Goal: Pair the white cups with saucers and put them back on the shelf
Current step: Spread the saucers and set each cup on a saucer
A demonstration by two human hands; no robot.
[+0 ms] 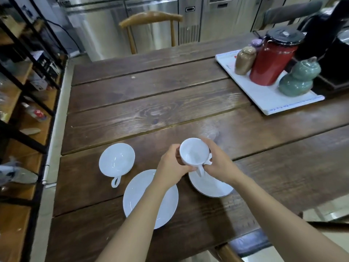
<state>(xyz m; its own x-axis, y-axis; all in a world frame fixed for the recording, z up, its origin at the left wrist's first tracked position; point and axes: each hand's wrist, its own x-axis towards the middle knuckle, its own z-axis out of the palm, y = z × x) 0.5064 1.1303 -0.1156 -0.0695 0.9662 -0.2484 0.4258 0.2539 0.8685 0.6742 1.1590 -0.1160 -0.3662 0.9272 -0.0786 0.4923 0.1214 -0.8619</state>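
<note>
I hold one white cup (193, 152) in both hands, lifted above the wooden table (151, 103). My left hand (171, 163) grips its left side and my right hand (219, 163) its right side by the handle. Just under it lies a white saucer (213, 188), partly hidden by my right hand. A second white cup (116, 160) stands on the table to the left, its handle pointing toward me. A second white saucer (137, 193) lies between them, crossed by my left forearm. The shelf (20, 110) of black frame and wooden boards runs along the left.
At the far right a white tray (264, 99) carries a red canister (272, 61), a brown jar (244, 60) and a green gourd-shaped jar (298, 80). A wooden chair (151, 21) stands behind the table. Steel cabinets line the back wall.
</note>
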